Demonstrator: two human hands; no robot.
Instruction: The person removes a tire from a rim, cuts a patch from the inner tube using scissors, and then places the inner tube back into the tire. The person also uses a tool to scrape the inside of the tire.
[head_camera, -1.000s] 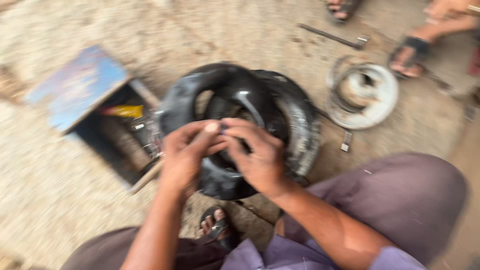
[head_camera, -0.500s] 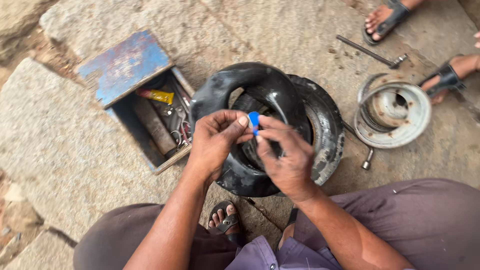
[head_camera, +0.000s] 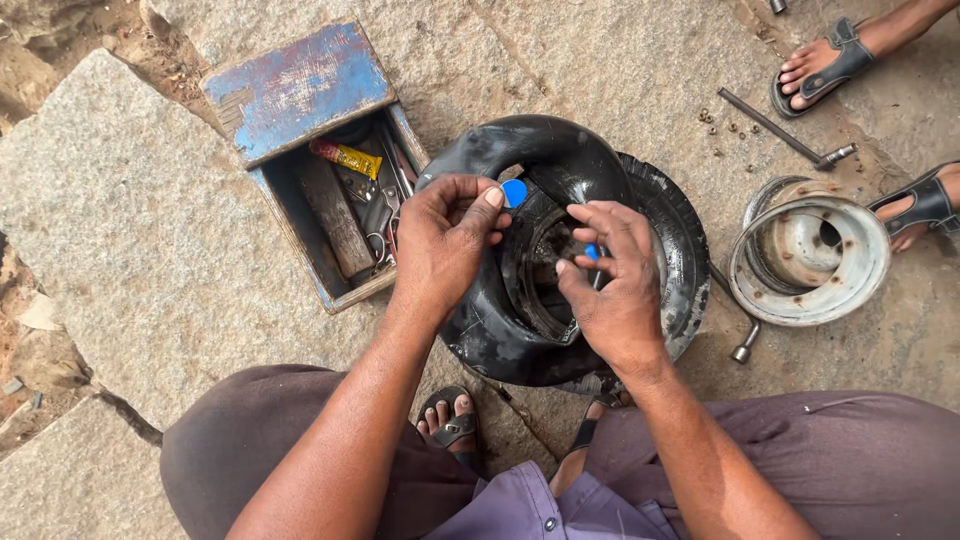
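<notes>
A small black tyre (head_camera: 672, 232) lies flat on the stone, with a black inner tube (head_camera: 540, 160) bulging out over it. My left hand (head_camera: 447, 240) hovers over the tube and pinches a small round blue piece (head_camera: 514, 192) between thumb and fingertips. My right hand (head_camera: 610, 285) is over the middle of the tyre, holding another small blue item (head_camera: 592, 251) in its fingers; most of it is hidden. The two hands are a little apart.
An open blue wooden toolbox (head_camera: 310, 120) with a yellow tube (head_camera: 346, 157) and metal tools sits at the left. A rusty metal wheel rim (head_camera: 808, 258), a long wrench (head_camera: 784, 130) and loose nuts lie at the right. Another person's sandalled feet (head_camera: 830, 62) are at the top right.
The hands have drawn apart: the left now holds the round blue piece by itself, the right has moved right and down over the tyre's middle. The camera view has steadied.
</notes>
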